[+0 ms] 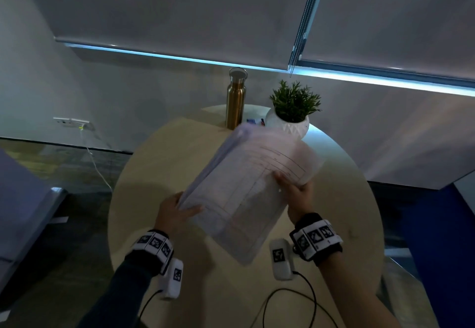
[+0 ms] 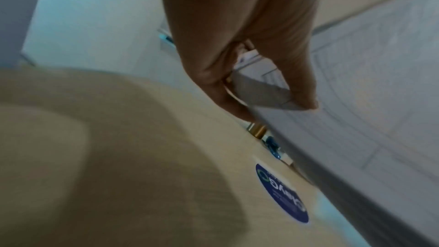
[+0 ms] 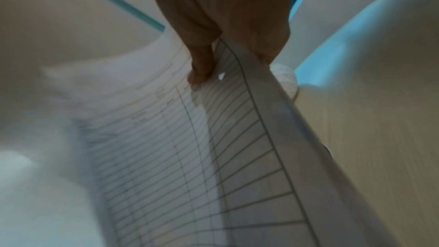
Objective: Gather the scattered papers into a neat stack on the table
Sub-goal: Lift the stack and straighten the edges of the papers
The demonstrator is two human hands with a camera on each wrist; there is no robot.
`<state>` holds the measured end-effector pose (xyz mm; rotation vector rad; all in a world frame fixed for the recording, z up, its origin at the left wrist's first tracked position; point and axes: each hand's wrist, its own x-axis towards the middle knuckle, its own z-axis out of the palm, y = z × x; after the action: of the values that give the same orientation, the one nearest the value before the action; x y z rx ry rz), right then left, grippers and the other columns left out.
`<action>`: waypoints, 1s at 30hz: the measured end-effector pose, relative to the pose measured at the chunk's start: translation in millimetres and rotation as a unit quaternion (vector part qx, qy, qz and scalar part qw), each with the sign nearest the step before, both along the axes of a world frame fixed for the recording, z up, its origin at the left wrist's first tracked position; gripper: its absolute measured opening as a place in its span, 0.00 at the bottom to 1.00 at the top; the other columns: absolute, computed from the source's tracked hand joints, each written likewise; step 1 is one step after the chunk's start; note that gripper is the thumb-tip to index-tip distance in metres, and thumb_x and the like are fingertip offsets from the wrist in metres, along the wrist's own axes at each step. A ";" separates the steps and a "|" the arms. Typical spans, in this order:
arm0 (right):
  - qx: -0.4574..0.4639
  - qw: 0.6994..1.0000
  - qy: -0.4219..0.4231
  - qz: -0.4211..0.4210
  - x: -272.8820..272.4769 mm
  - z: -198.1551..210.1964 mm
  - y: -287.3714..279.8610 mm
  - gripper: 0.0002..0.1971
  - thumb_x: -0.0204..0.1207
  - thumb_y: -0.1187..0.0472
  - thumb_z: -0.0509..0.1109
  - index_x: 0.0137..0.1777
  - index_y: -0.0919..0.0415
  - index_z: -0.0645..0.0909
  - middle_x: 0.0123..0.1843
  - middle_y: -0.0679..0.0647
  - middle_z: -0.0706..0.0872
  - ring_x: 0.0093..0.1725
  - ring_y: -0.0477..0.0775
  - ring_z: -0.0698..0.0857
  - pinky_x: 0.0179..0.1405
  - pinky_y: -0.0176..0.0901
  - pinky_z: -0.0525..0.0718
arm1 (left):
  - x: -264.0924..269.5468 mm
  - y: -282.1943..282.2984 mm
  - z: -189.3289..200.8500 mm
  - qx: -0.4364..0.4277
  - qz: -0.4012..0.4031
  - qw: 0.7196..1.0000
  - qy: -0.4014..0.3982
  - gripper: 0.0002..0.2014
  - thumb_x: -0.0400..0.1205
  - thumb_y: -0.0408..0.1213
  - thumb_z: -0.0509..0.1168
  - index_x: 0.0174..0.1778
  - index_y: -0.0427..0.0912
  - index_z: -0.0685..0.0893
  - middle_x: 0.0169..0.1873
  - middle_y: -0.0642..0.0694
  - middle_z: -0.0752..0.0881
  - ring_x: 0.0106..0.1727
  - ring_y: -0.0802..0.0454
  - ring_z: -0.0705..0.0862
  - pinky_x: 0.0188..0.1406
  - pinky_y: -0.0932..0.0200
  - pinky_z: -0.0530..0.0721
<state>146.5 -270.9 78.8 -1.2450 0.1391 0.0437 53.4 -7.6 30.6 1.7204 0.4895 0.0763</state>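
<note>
A bundle of white papers (image 1: 246, 189) printed with ruled tables is held in the air above the round wooden table (image 1: 159, 163), tilted and blurred. My left hand (image 1: 177, 212) pinches its near left edge, thumb on top and fingers underneath. In the left wrist view the left hand (image 2: 273, 99) grips the papers (image 2: 356, 104) by their edge. My right hand (image 1: 293, 186) pinches the right edge, thumb on the top sheet. The right wrist view shows the right hand (image 3: 213, 59) holding the lined papers (image 3: 190, 147) as they bend.
A gold metal bottle (image 1: 236, 99) and a small green plant in a white pot (image 1: 290, 114) stand at the table's far edge, with a small blue card (image 1: 255, 121) between them. A blue round sticker (image 2: 282, 192) lies on the tabletop. Wrist cables (image 1: 290, 299) trail over the near edge.
</note>
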 end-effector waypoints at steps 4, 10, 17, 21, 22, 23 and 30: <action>0.066 0.994 0.071 -0.046 -7.7 -26.8 -4.9 0.37 0.55 0.58 0.84 0.65 0.71 0.78 0.56 0.62 0.87 0.57 0.62 0.86 0.40 0.41 0.89 | -19.2 -9.1 -14.8 -0.203 0.112 0.973 0.019 0.13 0.72 0.32 0.74 0.52 0.38 0.86 0.51 0.39 0.89 0.50 0.43 0.88 0.41 0.57 0.90; 0.070 0.984 0.139 0.091 -24.8 -53.1 -20.5 0.38 0.56 0.60 0.84 0.67 0.71 0.77 0.60 0.64 0.87 0.56 0.62 0.88 0.43 0.46 0.89 | -29.2 -28.5 -9.3 -0.197 0.084 0.977 -0.017 0.20 0.74 0.39 0.70 0.63 0.47 0.81 0.57 0.44 0.88 0.57 0.46 0.87 0.54 0.45 0.85; -0.183 0.976 -0.002 0.119 -5.7 -30.2 -55.4 0.26 0.50 0.56 0.85 0.47 0.68 0.84 0.38 0.50 0.92 0.39 0.46 0.90 0.35 0.36 0.88 | -16.4 -0.2 13.9 -0.086 0.059 0.992 -0.065 0.19 0.79 0.29 0.67 0.65 0.46 0.77 0.55 0.53 0.84 0.56 0.51 0.82 0.57 0.47 0.80; -0.182 0.981 0.002 0.062 -10.8 -38.0 -40.7 0.20 0.62 0.72 0.80 0.54 0.63 0.82 0.51 0.62 0.88 0.50 0.57 0.88 0.47 0.52 0.90 | -4.4 -16.5 21.9 -0.046 0.050 0.994 -0.082 0.13 0.79 0.31 0.66 0.55 0.53 0.78 0.49 0.58 0.83 0.49 0.63 0.82 0.48 0.59 0.79; -0.180 0.982 0.000 0.057 -13.4 -40.3 -38.9 0.23 0.61 0.68 0.82 0.57 0.67 0.81 0.54 0.65 0.87 0.52 0.60 0.88 0.50 0.57 0.89 | -3.2 -17.5 22.3 -0.043 0.048 0.994 -0.086 0.13 0.79 0.32 0.66 0.56 0.51 0.78 0.50 0.57 0.83 0.48 0.67 0.83 0.47 0.62 0.79; -0.177 0.983 -0.003 0.052 -16.8 -42.4 -39.1 0.29 0.59 0.60 0.84 0.60 0.69 0.81 0.55 0.66 0.87 0.53 0.62 0.88 0.51 0.59 0.89 | -2.7 -17.0 19.6 -0.043 0.042 0.995 -0.082 0.13 0.80 0.33 0.66 0.59 0.49 0.78 0.51 0.56 0.84 0.48 0.69 0.84 0.48 0.63 0.80; -0.166 0.983 0.033 0.065 -30.9 -44.1 -34.4 0.32 0.43 0.43 0.85 0.50 0.50 0.82 0.46 0.50 0.90 0.48 0.49 0.89 0.42 0.49 0.89 | -4.0 -30.1 -0.5 -0.063 0.066 0.993 -0.077 0.28 0.60 0.61 0.73 0.51 0.51 0.76 0.50 0.48 0.82 0.52 0.52 0.82 0.53 0.54 0.82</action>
<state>115.6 -305.3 34.6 -1.5863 0.1252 0.1813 49.3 -37.7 30.2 1.5443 0.4843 0.2659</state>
